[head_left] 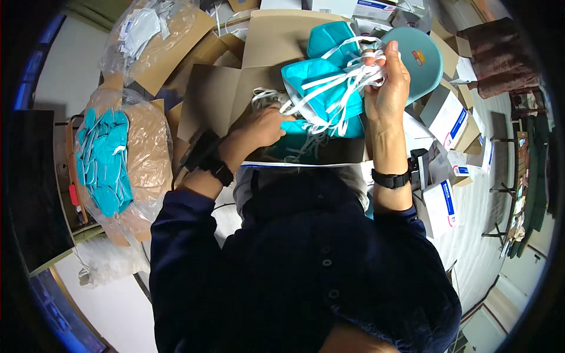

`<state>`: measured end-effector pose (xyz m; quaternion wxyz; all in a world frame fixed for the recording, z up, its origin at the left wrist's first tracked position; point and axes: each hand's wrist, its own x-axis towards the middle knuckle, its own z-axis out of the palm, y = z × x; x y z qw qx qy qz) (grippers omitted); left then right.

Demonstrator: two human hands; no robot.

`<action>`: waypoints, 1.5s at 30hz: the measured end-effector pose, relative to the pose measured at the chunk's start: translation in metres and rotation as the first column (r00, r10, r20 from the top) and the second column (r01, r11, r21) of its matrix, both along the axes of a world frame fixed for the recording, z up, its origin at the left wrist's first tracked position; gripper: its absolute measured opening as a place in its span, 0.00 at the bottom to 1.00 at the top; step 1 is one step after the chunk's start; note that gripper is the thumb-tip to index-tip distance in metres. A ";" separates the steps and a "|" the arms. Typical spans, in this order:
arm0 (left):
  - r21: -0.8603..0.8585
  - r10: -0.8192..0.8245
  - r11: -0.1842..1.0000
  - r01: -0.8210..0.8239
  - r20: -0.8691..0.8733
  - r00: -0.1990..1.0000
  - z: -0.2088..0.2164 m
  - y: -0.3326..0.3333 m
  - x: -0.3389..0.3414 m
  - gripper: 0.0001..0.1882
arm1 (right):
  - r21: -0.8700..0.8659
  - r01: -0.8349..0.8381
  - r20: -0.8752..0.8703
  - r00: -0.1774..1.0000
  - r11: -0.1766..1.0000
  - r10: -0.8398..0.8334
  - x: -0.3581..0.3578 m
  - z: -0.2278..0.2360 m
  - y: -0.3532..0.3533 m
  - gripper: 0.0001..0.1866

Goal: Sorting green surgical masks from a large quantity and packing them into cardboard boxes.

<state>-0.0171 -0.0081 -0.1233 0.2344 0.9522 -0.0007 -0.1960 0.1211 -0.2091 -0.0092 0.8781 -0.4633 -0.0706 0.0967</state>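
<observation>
My right hand (388, 88) is raised over the right side of an open cardboard box (206, 94). Its fingers are closed around the white straps of a bunch of teal face masks (329, 88), which hang and fan out to the left. My left hand (268, 126) reaches into the box with fingers bent against the edge of the masks and their straps; some fingertips are hidden. More teal masks (353, 127) and tangled white straps (312, 147) show in the box below the bunch.
On the left, a clear plastic bag (147, 159) holds many teal masks. Another bag (150, 26) with white pieces lies at the far left. White and blue cartons (444, 117) crowd the right side, near a teal cap-like thing (432, 67).
</observation>
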 end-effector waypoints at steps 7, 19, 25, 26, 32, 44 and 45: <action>0.015 0.067 0.998 -0.066 -0.064 0.996 -0.011 0.008 0.001 0.15 | -0.035 -0.012 0.021 1.000 0.999 0.013 -0.004 0.004 -0.004 0.19; -0.253 0.437 0.882 -0.398 0.756 0.488 0.096 0.017 -0.007 0.10 | -0.197 0.028 0.195 0.981 0.980 0.011 -0.002 -0.002 -0.010 0.15; -0.571 0.691 0.714 -0.405 0.668 0.276 0.113 0.041 -0.004 0.09 | -0.412 -0.107 0.217 0.953 0.905 0.212 -0.007 0.006 -0.007 0.10; -0.590 0.693 0.719 -0.369 0.653 0.306 0.114 0.040 -0.003 0.09 | -0.469 -0.098 0.235 0.944 0.878 0.231 -0.009 0.006 -0.004 0.10; -0.520 0.552 0.827 -0.214 0.681 0.480 0.133 0.034 -0.002 0.07 | -0.629 -0.063 0.251 0.927 0.775 0.280 0.003 0.015 -0.011 0.10; -0.716 0.642 0.696 -0.050 0.590 0.489 0.168 0.051 0.002 0.07 | -0.653 -0.278 0.249 0.800 0.704 0.546 -0.016 0.025 0.006 0.18; -0.701 0.616 0.711 -0.059 0.580 0.533 0.171 0.050 0.005 0.08 | -0.592 -0.324 0.269 0.784 0.738 0.560 -0.019 0.025 0.008 0.16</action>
